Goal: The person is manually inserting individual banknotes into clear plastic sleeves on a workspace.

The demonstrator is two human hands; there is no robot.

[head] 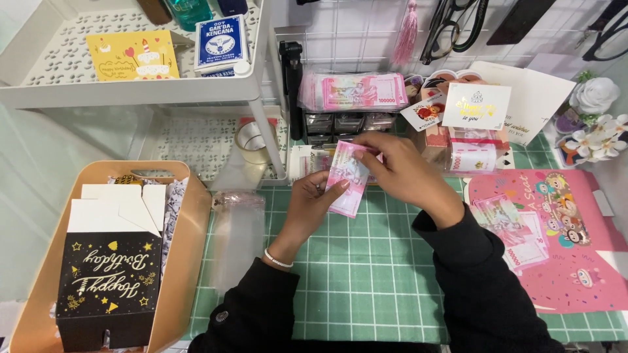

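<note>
Both hands on one pink banknote above the green mat, centre-far. Left hand pinches its near edge; right hand grips the far-right end. Tan tray sits left.

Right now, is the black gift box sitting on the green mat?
No, the black gift box lies inside the beige tray, left of the green mat.

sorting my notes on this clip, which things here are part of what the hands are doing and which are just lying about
In hand:
- left hand and right hand, both holding the pink banknote
- banknote stack behind
- loose banknotes on the pink card

Lying about:
- black gift box in the beige bin
- tape roll
- yellow card
- white flowers
</note>
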